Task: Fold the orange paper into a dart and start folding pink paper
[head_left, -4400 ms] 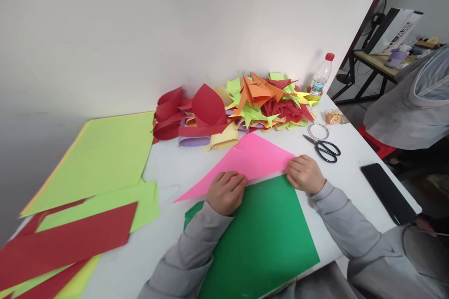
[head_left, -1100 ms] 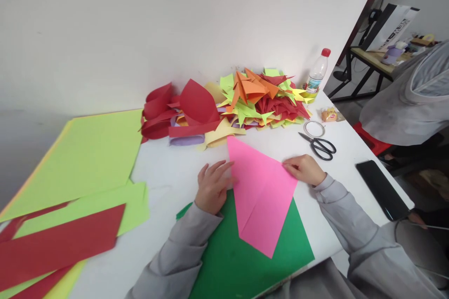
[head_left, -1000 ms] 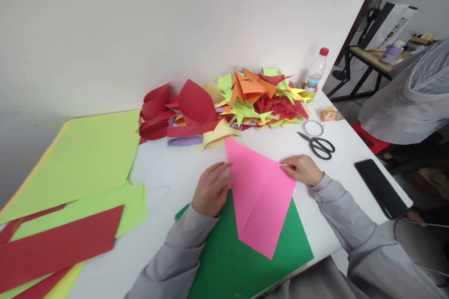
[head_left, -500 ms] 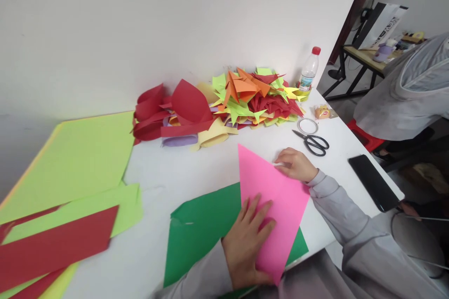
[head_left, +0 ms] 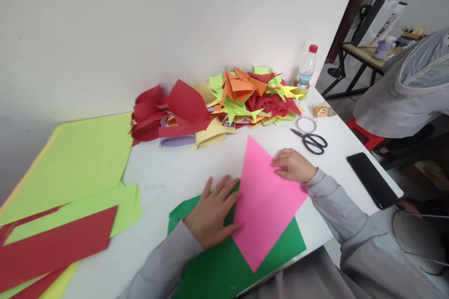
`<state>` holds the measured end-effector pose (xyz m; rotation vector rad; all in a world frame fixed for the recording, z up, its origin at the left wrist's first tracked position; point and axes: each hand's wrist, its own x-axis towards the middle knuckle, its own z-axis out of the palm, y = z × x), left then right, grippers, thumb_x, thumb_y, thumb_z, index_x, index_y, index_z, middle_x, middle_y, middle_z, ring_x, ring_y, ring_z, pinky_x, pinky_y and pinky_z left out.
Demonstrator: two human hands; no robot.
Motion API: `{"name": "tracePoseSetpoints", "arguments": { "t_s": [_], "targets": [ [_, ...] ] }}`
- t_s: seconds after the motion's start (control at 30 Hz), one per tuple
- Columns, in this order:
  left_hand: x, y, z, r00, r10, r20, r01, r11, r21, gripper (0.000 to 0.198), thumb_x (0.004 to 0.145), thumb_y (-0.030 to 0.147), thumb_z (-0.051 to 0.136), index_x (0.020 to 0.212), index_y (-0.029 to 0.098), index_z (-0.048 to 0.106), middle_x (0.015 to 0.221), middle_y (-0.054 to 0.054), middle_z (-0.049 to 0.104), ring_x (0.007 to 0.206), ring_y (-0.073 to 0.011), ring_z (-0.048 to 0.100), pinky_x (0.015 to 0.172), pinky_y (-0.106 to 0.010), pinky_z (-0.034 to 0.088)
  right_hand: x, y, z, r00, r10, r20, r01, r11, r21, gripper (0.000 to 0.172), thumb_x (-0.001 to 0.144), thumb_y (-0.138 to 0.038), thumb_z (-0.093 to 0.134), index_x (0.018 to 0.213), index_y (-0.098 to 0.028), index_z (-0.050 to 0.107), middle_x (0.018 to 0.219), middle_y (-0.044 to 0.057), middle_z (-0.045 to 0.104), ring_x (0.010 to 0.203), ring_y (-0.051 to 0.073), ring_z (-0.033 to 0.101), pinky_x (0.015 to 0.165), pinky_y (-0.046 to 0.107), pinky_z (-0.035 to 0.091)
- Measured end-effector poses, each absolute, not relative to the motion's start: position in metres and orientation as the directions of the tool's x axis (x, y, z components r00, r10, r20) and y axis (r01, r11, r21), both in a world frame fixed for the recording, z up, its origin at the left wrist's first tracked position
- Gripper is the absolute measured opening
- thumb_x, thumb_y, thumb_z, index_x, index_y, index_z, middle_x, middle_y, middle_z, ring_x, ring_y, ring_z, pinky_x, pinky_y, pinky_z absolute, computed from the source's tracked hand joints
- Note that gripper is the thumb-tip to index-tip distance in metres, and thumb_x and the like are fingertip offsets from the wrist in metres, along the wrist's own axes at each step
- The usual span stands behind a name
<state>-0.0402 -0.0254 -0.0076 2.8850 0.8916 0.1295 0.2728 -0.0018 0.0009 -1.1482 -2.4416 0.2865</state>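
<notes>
A folded pink paper (head_left: 266, 201), kite-shaped, lies on a green sheet (head_left: 224, 261) near the table's front edge. My left hand (head_left: 212, 210) lies flat with fingers spread against the pink paper's left fold edge. My right hand (head_left: 291, 166) rests on the paper's upper right edge, fingers curled and pressing down on it. Both arms wear grey sleeves.
A heap of folded coloured paper shapes (head_left: 252, 96) and red curled pieces (head_left: 175, 110) sits by the wall. Black scissors (head_left: 312, 141), a tape ring (head_left: 305, 124), a bottle (head_left: 306, 69), a black phone (head_left: 372, 180). Lime sheets (head_left: 80, 159) and red strips (head_left: 56, 245) lie left. Another person (head_left: 410, 88) sits right.
The pink paper was turned from a wide triangle to a narrow kite. My left hand slid down over it, then back up to its left fold edge. My right hand stayed on the upper edge.
</notes>
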Motion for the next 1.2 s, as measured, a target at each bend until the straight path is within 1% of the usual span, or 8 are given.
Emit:
{"name": "tracePoseSetpoints", "arguments": {
  "t_s": [0.1, 0.2, 0.33, 0.5, 0.63, 0.93, 1.03, 1.2],
  "targets": [
    [-0.053, -0.017, -0.007, 0.791, 0.596, 0.141, 0.591, -0.803, 0.081, 0.047, 0.076, 0.043, 0.063, 0.116, 0.020, 0.057, 0.139, -0.018, 0.048, 0.132, -0.0439, 0.035, 0.103, -0.071, 0.023, 0.271, -0.002, 0.001, -0.572, 0.782, 0.248, 0.675, 0.620, -0.400, 0.024, 0.078, -0.027, 0.070, 0.102, -0.022, 0.069, 0.117, 0.007, 0.067, 0.109, 0.024, 0.058, 0.091, 0.040, 0.044],
    [-0.043, -0.033, -0.007, 0.829, 0.527, 0.189, 0.507, -0.850, 0.145, 0.053, 0.075, 0.048, 0.064, 0.119, 0.021, 0.054, 0.143, -0.017, 0.044, 0.137, -0.0402, 0.028, 0.108, -0.066, 0.022, 0.268, -0.003, -0.001, -0.565, 0.798, 0.210, 0.697, 0.597, -0.397, 0.021, 0.079, -0.029, 0.070, 0.099, -0.022, 0.070, 0.121, 0.008, 0.065, 0.112, 0.026, 0.056, 0.092, 0.043, 0.042],
    [-0.011, -0.073, -0.010, 0.878, 0.475, 0.048, 0.457, -0.866, 0.204, 0.073, 0.062, 0.048, 0.070, 0.125, 0.018, 0.051, 0.149, -0.020, 0.036, 0.140, -0.0439, 0.017, 0.108, -0.066, 0.021, 0.266, -0.003, -0.002, -0.561, 0.805, 0.195, 0.711, 0.589, -0.384, 0.019, 0.081, -0.030, 0.068, 0.098, -0.023, 0.070, 0.120, 0.008, 0.065, 0.112, 0.026, 0.055, 0.093, 0.043, 0.041],
    [0.011, -0.098, -0.005, 0.812, 0.583, -0.023, 0.576, -0.794, 0.194, 0.067, 0.063, 0.027, 0.060, 0.128, 0.015, 0.049, 0.149, -0.020, 0.035, 0.141, -0.0429, 0.016, 0.108, -0.063, 0.025, 0.266, -0.004, -0.001, -0.559, 0.806, 0.192, 0.716, 0.587, -0.378, 0.018, 0.081, -0.029, 0.068, 0.098, -0.023, 0.070, 0.120, 0.007, 0.065, 0.112, 0.026, 0.055, 0.092, 0.043, 0.042],
    [0.010, -0.099, -0.003, 0.810, 0.585, -0.031, 0.580, -0.793, 0.187, 0.065, 0.062, 0.024, 0.059, 0.126, 0.018, 0.052, 0.148, -0.017, 0.038, 0.140, -0.0439, 0.019, 0.108, -0.062, 0.024, 0.265, -0.006, -0.001, -0.558, 0.807, 0.191, 0.725, 0.586, -0.362, 0.018, 0.080, -0.027, 0.068, 0.097, -0.022, 0.071, 0.120, 0.008, 0.064, 0.112, 0.027, 0.054, 0.092, 0.044, 0.043],
    [-0.017, -0.076, -0.018, 0.778, 0.616, 0.125, 0.597, -0.786, 0.157, 0.058, 0.064, 0.015, 0.053, 0.122, 0.016, 0.055, 0.134, -0.018, 0.053, 0.128, -0.0378, 0.043, 0.100, -0.051, 0.043, 0.259, -0.007, -0.001, -0.637, 0.716, 0.286, 0.536, 0.678, -0.503, 0.021, 0.082, -0.011, 0.059, 0.096, -0.020, 0.071, 0.111, 0.007, 0.068, 0.104, 0.020, 0.059, 0.094, 0.038, 0.047],
    [-0.026, -0.063, -0.010, 0.761, 0.610, 0.219, 0.575, -0.792, 0.207, 0.047, 0.071, 0.015, 0.045, 0.116, 0.016, 0.058, 0.126, -0.015, 0.059, 0.119, -0.0319, 0.054, 0.093, -0.045, 0.050, 0.255, -0.009, 0.004, -0.653, 0.703, 0.283, 0.489, 0.676, -0.552, 0.012, 0.086, -0.023, 0.062, 0.091, -0.019, 0.071, 0.102, 0.008, 0.070, 0.099, 0.019, 0.061, 0.094, 0.037, 0.047],
    [-0.033, -0.035, 0.002, 0.726, 0.663, 0.183, 0.582, -0.734, 0.351, 0.034, 0.086, 0.025, 0.035, 0.100, 0.020, 0.065, 0.111, -0.009, 0.069, 0.090, -0.0231, 0.069, 0.075, -0.034, 0.056, 0.263, -0.006, 0.016, -0.679, 0.696, 0.236, 0.367, 0.600, -0.711, 0.046, 0.093, -0.052, 0.044, 0.103, -0.015, 0.070, 0.107, 0.013, 0.068, 0.105, 0.021, 0.059, 0.097, 0.039, 0.042]
  ]
}}
